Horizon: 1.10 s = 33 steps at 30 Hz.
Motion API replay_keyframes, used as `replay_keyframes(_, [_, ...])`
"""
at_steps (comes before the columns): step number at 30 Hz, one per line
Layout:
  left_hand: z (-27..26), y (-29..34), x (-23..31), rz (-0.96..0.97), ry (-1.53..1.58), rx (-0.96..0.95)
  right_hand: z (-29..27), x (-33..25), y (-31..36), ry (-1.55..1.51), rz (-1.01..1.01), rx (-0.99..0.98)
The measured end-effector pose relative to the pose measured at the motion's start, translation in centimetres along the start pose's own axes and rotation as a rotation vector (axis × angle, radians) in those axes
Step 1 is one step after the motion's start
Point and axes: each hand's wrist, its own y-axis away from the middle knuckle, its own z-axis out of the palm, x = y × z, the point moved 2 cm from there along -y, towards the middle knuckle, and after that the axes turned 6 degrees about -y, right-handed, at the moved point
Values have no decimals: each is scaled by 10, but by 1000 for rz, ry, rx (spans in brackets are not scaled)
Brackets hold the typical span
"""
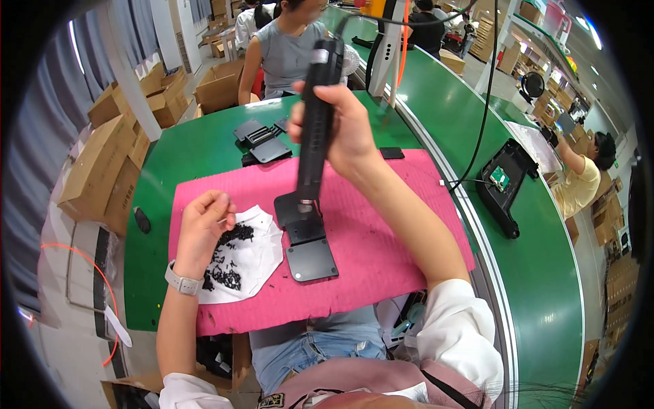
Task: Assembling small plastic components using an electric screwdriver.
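Note:
My right hand [349, 129] is wrapped round a black electric screwdriver [315, 136], held upright with its tip down at the upper part of a black hinged bracket [312, 261]. That bracket has two flat plates and lies on the pink mat [388, 273]. Left of it, my left hand [204, 221] hovers over a white sheet [264, 255], fingertips pinched together; whatever is between them is too small to make out. Small black screws [225, 278] lie in loose heaps on that sheet, partly hidden by my left hand.
More black bracket parts [262, 142] sit stacked beyond the mat on the green table [163, 160]. A small black plate [392, 153] rests at the mat's far edge. To the right stands an open black housing with a circuit board [501, 178]. A co-worker [289, 54] sits opposite.

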Motion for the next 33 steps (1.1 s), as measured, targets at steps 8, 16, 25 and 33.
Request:
replay_keyframes(8, [51,-6,-18,-117,152,-187,26,-1,21,3,-224,-152])
replay_keyframes(16, [53,-1,-21,-85,168,-204,14,3,21,-7,-339,-71])
replay_keyframes(25, [48,2,-25,-71,145,-170,16,12,24,-49,-349,-162])
replay_keyframes(33, [47,5,-29,-66,169,-168,19,14,30,-33,-335,-157])
